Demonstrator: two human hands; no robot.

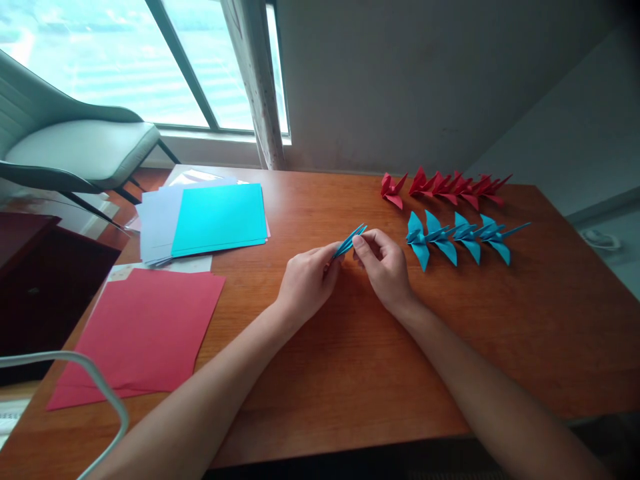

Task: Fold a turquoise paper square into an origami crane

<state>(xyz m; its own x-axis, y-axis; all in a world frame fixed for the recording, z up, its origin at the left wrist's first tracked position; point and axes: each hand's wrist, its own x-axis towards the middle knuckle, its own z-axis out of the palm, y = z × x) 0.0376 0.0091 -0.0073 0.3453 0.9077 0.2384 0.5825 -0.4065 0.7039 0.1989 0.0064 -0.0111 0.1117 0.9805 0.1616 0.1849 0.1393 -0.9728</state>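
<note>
Between my two hands is a small piece of folded blue paper (350,241), narrow and layered, held above the middle of the wooden table. My left hand (309,277) pinches its lower left end. The thumb and fingers of my right hand (384,265) close on its right side; the fingertips behind it are partly hidden. To the right of my right hand stands a row of several blue paper cranes (460,237), wings spread. Behind them is a row of several red paper cranes (445,187).
Blue paper sheets (220,220) lie on white sheets (159,223) at the table's back left. Red sheets (150,327) are nearer, at the left edge. A pale cable (107,393) curves in at lower left. A chair (85,150) stands by the window beyond the wooden table (320,400).
</note>
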